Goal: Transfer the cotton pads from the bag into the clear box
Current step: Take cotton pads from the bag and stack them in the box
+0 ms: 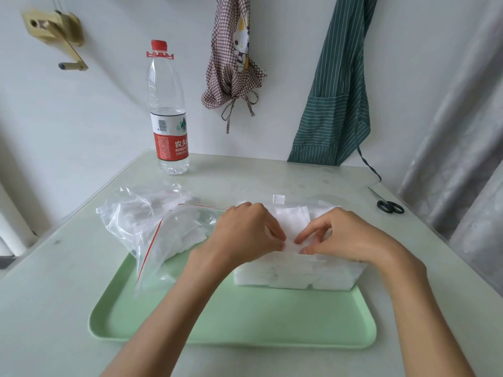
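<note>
- Head view, looking down on a pale desk [68, 308] with a green tray [234, 322] in the middle.
- Clear box [296, 273] stands on the far right part of the tray, packed with white cotton pads [292, 217]; pads reach up to its rim.
- Left hand [245, 232] and right hand [345, 235] meet over the near edge of the box. Each grip is closed in a pinch: thumb and fingertips of both hands are clamped on the same white pad at the top of the stack, fingertips nearly touching each other.
- Bag [155, 224], clear plastic with a red zip line, lies to the left of the box, partly on the tray and partly on the desk. Mouth faces the box and gapes open; more white pads show inside it.
- Water bottle [168, 110] with red cap and red label stands upright at the far left of the desk, well apart from the tray.
- Scissors [388, 204], black handles, lie on the desk at far right.
- Wall behind: checked cloth [234, 63] and green striped apron [337, 99] hang down; a brass-coloured crank fitting [54, 34] at upper left.
</note>
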`<state>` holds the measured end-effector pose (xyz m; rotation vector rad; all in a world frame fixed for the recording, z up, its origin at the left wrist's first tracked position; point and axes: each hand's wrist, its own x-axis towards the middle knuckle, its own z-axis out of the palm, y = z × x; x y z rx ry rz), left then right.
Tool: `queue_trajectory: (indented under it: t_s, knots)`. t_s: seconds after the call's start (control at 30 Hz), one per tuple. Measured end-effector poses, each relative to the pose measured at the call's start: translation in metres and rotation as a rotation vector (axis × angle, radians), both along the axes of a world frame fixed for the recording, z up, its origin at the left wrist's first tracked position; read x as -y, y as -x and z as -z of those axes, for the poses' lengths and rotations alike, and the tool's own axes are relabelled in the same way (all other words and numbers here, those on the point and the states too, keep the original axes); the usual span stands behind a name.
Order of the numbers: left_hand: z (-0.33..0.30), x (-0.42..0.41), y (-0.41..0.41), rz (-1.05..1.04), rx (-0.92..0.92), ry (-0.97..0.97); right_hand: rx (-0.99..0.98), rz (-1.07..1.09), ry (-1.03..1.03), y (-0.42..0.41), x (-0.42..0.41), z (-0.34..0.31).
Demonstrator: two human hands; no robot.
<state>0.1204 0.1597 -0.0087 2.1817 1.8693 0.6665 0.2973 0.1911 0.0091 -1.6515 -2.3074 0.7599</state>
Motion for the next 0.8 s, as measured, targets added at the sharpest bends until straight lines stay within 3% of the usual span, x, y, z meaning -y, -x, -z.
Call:
queue_trajectory:
  t_s: [0.13,0.23,0.37,0.5,0.63,0.8]
  knots:
    - [-0.014,0.014,0.03,-0.073,0.157,-0.051,-0.051,0.066,-0.209,0.001,0.007,-0.012]
    - [-0.022,0.028,0.08,-0.309,0.102,-0.111,-0.175,0.068,-0.358,0.015,0.019,-0.022]
    - [-0.012,0.04,0.131,-0.524,-0.117,0.215,-0.264,0.02,-0.426,0.054,0.028,-0.019]
    - [0.0,0.038,0.149,-0.523,-0.111,0.294,-0.166,-0.046,-0.409,0.098,0.025,-0.001]
    - [0.005,0.033,0.144,-0.553,-0.155,0.232,-0.049,-0.075,-0.424,0.123,0.026,0.014]
    - [0.013,0.026,0.142,-0.599,-0.086,0.12,-0.062,-0.046,-0.493,0.122,0.028,0.024]
